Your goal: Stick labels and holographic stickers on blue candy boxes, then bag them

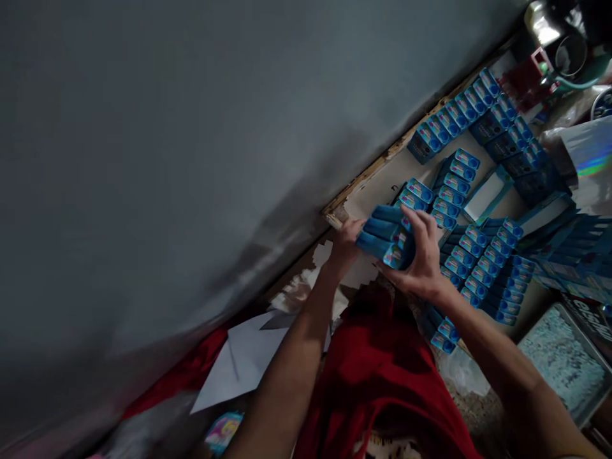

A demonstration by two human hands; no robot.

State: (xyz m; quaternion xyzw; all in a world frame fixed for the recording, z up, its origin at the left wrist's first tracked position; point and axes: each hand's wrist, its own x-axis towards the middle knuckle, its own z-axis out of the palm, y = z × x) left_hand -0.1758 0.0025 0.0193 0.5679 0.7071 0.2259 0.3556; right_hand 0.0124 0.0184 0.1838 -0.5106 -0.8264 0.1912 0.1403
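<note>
Both my hands grip a stack of several small blue boxes (386, 237) held together in a bundle. My left hand (345, 241) presses against the stack's far end, fingers closed on it. My right hand (422, 258) wraps over the near end, fingers curled on top. The bundle hovers just above a pale board (382, 182) by the wall. More identical blue boxes lie in rows on the board: one row (461, 108) along the wall, another group (449, 191) behind the bundle, and a cluster (488, 268) to the right of my right wrist.
A grey wall (191, 127) fills the left of the view. Red cloth (377, 376) covers my lap. White paper sheets (239, 360) lie on the floor at the left. A speckled grey box (559, 357) sits at the right, clutter (549, 57) at the top right.
</note>
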